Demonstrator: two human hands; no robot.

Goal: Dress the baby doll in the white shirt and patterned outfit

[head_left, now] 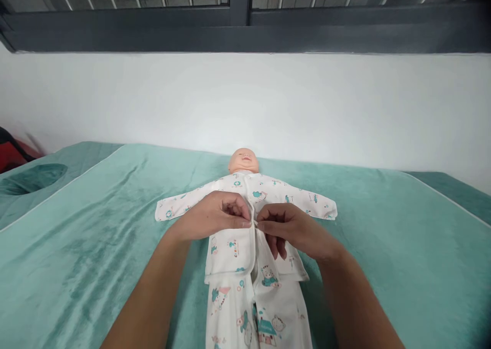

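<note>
A baby doll (pixel 244 160) lies on its back, its head toward the wall. It wears a white baby jacket (pixel 230 252) with small printed animals, both sleeves stretched out sideways, and matching trousers (pixel 230 313). My left hand (pixel 222 213) pinches the jacket's front edge at mid-chest between thumb and forefinger. Close by on the other side, my right hand (pixel 286 228) pinches the opposing front edge, its other fingers curled loosely. The fingertips nearly meet over the front opening. Whatever fastener is between them is too small to make out. Below the hands the front flaps hang slightly apart.
A green plush-covered bed (pixel 115 226) supports the doll, with a round hole (pixel 34 178) at its left end. Behind it rise a white wall (pixel 245 103) and a dark window frame (pixel 238 31) with metal bars. A red and black object (pixel 13 152) sits at the far left.
</note>
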